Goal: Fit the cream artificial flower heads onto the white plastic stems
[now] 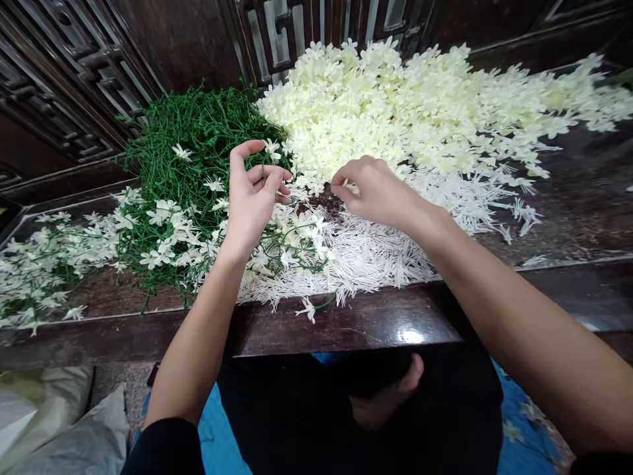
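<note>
My left hand [253,194] is raised over the dark table [346,326], thumb and fingers pinched on a thin green stem [267,173] topped by a small white flower. My right hand [373,191] rests just to its right, fingers curled in a pinch at the edge of the cream flower-head pile [395,105]; what it pinches is too small to name. Under both hands lie white plastic stamen pieces [376,254]. The heap of bare green stems [198,142] is beyond my left hand.
Finished stems with white flowers [54,254] spread along the table's left. Carved dark wood panels [74,72] rise behind the table. My crossed legs and a bare foot [390,396] sit below the table edge on a blue mat. Pale sacks [54,429] lie bottom left.
</note>
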The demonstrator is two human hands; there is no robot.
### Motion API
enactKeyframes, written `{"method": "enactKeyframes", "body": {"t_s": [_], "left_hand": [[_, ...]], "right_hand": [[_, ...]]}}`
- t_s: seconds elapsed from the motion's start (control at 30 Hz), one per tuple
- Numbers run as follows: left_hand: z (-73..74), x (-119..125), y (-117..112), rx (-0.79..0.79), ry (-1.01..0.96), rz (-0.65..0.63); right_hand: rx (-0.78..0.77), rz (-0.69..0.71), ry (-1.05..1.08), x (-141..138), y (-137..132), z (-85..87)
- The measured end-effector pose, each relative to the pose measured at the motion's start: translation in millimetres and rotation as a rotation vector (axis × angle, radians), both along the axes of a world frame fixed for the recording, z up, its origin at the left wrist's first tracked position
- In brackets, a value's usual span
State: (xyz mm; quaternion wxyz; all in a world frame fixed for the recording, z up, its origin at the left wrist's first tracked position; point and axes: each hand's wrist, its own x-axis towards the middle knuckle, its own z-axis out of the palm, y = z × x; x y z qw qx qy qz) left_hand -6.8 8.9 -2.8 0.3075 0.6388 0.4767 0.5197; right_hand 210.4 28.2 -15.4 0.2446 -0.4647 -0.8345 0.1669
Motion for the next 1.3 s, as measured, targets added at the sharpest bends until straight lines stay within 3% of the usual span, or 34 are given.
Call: {"method": "enactKeyframes", "body": {"t_s": [0.13,0.3,0.43,0.57,0.73,0.87,1.07,1.3], "left_hand": [[-1.4,-0.2,1.2,0.017,-0.026,-0.012],[-1.9,-0.3,1.6,0.023,0.019,-0.031],[-0.8,0.8,0.5,0.032,0.036,-0.026],[3.8,3.6,-2.8,0.06,0.083,-0.01],[11.7,9.7,-10.0,0.047,0.197,-0.017],[14.2,13.6,-14.6,0.065,0.267,-0.025],[14.0,16.3,-17.2,0.105,0.282,-0.106],[12.3,17.6,-17.4,0.184,0.301,-0.027]], "right_hand": [[0.062,0.169,-0.183,-9.0,-4.4,-10.5],[0.046,0.189,-0.284,-12.3,-5.1,-21.1],[0.049,0.167,-0.253,-11.5,-5.0,-19.6],[0.031,0.062,-0.058,-11.0,-6.1,-6.9],[-0.03,-0.091,0.412,-13.4,-8.0,8.4],[-0.132,-0.036,0.674,-14.8,-9.6,11.1],[-0.248,0.111,0.746,-14.3,-15.8,15.7],[-0.219,0.003,0.779,-18.8,-17.2,17.2]]}}
